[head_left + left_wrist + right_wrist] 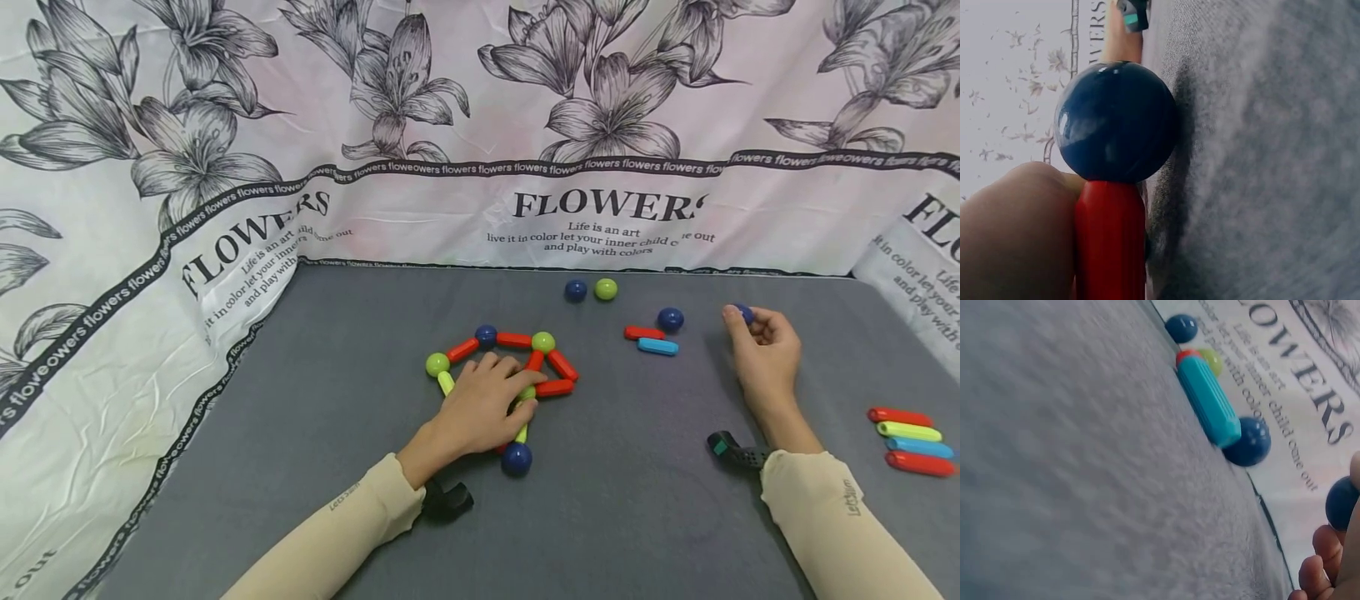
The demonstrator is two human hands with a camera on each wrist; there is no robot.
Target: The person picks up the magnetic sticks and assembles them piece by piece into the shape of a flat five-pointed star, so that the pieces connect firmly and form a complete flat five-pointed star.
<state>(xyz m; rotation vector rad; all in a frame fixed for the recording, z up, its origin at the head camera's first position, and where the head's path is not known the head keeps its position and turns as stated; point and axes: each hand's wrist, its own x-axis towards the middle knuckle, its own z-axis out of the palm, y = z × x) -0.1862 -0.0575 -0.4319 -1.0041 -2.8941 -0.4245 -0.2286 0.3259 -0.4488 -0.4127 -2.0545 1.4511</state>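
My left hand [483, 408] lies over a linked shape of plastic sticks and balls, hiding part of it. Its thumb and index finger sit on either side of a lime-green ball [527, 392]. Around that hand are a dark blue ball [516, 459], a red stick [555, 388] and another lime-green ball [437, 364]. The left wrist view shows a red stick [1110, 237] against the blue ball [1116, 122]. Off to the right, my right hand [768, 354] pinches a blue ball [744, 314] between thumb and fingers, above the table.
Between the hands lie a blue ball [670, 319], a short red stick [643, 332] and a light blue stick [657, 347]. Farther back are a blue ball [576, 290] and a lime-green ball [606, 289]. Several sticks [918, 447] line the right side of the grey table [637, 517].
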